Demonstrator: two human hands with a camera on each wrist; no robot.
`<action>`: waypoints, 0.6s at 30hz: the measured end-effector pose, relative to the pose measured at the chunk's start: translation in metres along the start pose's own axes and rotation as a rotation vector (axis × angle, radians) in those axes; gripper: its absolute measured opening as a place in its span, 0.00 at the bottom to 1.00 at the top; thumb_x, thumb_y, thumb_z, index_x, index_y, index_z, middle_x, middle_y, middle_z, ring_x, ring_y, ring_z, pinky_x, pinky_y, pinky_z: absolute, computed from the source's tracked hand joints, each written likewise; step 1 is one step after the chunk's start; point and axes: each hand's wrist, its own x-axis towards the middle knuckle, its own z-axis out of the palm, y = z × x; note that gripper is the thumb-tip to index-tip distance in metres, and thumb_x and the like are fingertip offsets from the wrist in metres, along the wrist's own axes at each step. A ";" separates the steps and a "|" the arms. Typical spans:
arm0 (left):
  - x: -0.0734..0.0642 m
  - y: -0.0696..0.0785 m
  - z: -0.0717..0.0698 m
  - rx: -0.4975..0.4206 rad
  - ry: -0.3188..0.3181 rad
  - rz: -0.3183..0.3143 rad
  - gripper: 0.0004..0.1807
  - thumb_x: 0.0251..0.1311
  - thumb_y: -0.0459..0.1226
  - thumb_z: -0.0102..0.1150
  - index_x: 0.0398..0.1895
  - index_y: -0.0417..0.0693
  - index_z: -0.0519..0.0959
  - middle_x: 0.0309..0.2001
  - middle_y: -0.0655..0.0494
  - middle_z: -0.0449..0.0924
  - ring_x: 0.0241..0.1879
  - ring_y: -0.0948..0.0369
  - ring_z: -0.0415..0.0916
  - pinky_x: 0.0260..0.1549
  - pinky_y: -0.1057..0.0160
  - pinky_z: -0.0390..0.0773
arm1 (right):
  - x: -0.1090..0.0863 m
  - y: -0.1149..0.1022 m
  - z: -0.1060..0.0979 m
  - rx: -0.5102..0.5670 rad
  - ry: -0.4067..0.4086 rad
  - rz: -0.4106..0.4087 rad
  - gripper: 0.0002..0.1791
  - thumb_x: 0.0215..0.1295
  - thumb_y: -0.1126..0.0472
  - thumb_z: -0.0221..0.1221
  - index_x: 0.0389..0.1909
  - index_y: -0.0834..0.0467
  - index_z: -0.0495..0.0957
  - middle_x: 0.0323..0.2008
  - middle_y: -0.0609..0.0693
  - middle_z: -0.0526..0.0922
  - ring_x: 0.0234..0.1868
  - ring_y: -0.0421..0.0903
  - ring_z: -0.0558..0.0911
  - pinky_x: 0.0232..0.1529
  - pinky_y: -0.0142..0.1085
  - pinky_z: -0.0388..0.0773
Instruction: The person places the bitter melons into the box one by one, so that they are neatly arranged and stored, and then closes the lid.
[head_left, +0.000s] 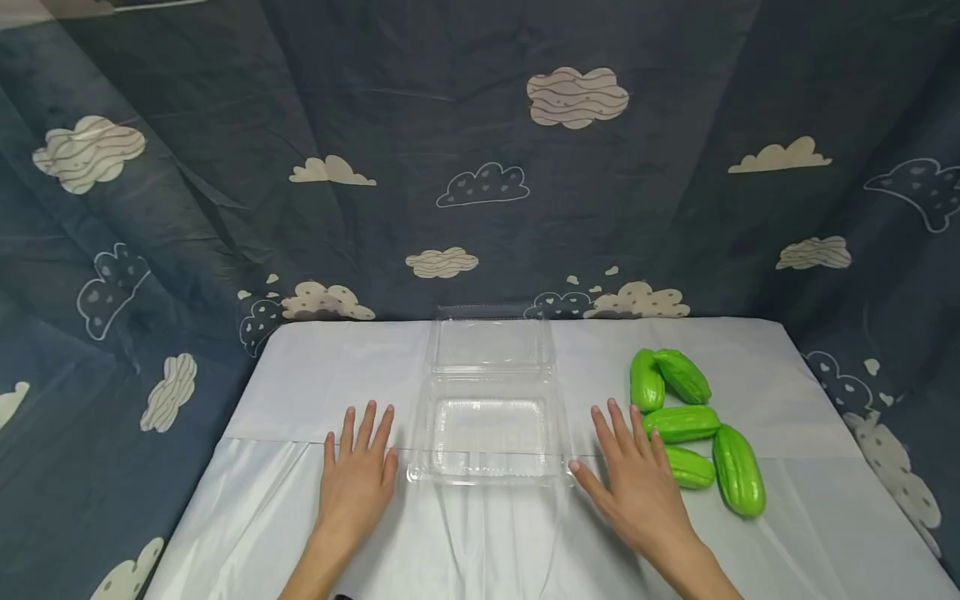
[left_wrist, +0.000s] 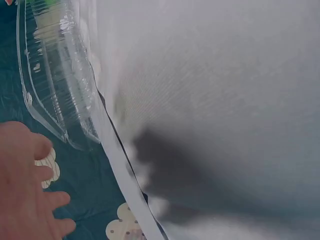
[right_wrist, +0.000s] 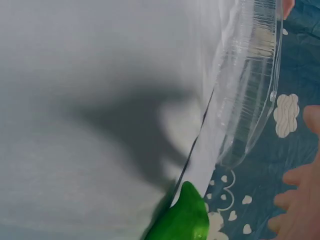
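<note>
A clear plastic clamshell box [head_left: 491, 429] lies between the two hands, its lid [head_left: 491, 343] folded back toward the rear. To its left, my left hand [head_left: 356, 483] is held palm down with fingers straight and holds nothing. My right hand [head_left: 633, 492] is on the other side, fingers spread, also holding nothing. Several bright green ridged vegetables [head_left: 738, 471] lie beyond and right of the right hand, whose fingers overlap two of them in the head view. One green vegetable [right_wrist: 182, 217] shows in the right wrist view, while the box [left_wrist: 60, 75] edges into the left wrist view.
A white cloth [head_left: 315, 383] covers the table, with a seam running across it. Behind and at the sides hangs a dark blue curtain [head_left: 480, 108] printed with clouds. Shadows of the hands fall on the cloth in both wrist views.
</note>
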 end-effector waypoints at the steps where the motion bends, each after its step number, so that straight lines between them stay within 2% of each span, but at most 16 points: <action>1: 0.001 0.000 0.000 -0.010 0.007 0.007 0.31 0.70 0.44 0.51 0.74 0.49 0.63 0.75 0.45 0.55 0.74 0.41 0.45 0.63 0.32 0.49 | -0.001 0.001 -0.001 0.004 0.009 -0.004 0.45 0.69 0.34 0.49 0.77 0.58 0.52 0.76 0.60 0.48 0.76 0.59 0.37 0.68 0.64 0.39; 7: 0.006 -0.001 0.000 -0.086 0.012 0.030 0.30 0.72 0.48 0.47 0.75 0.51 0.62 0.75 0.47 0.54 0.75 0.44 0.41 0.64 0.34 0.46 | -0.006 0.009 -0.002 0.024 0.094 -0.031 0.43 0.69 0.38 0.52 0.77 0.57 0.53 0.77 0.58 0.48 0.77 0.56 0.38 0.70 0.60 0.37; 10: 0.009 0.000 -0.001 -0.153 0.009 0.038 0.30 0.72 0.48 0.49 0.75 0.52 0.62 0.75 0.48 0.55 0.75 0.45 0.43 0.65 0.36 0.49 | -0.008 0.014 -0.001 0.041 0.157 -0.046 0.43 0.68 0.41 0.56 0.76 0.57 0.54 0.76 0.58 0.50 0.77 0.57 0.41 0.70 0.59 0.40; 14: 0.011 0.003 0.000 -0.334 -0.025 0.025 0.31 0.70 0.45 0.52 0.75 0.52 0.61 0.75 0.49 0.54 0.74 0.48 0.48 0.66 0.40 0.53 | -0.012 0.023 0.000 0.101 0.266 -0.069 0.43 0.63 0.48 0.63 0.75 0.59 0.58 0.74 0.60 0.57 0.76 0.59 0.47 0.71 0.57 0.42; 18: 0.013 0.004 0.002 -0.559 -0.106 -0.042 0.31 0.71 0.43 0.53 0.75 0.54 0.61 0.75 0.51 0.55 0.73 0.50 0.52 0.65 0.43 0.58 | -0.015 0.034 0.003 0.183 0.384 -0.111 0.42 0.58 0.55 0.67 0.72 0.61 0.62 0.71 0.61 0.62 0.73 0.62 0.55 0.72 0.51 0.44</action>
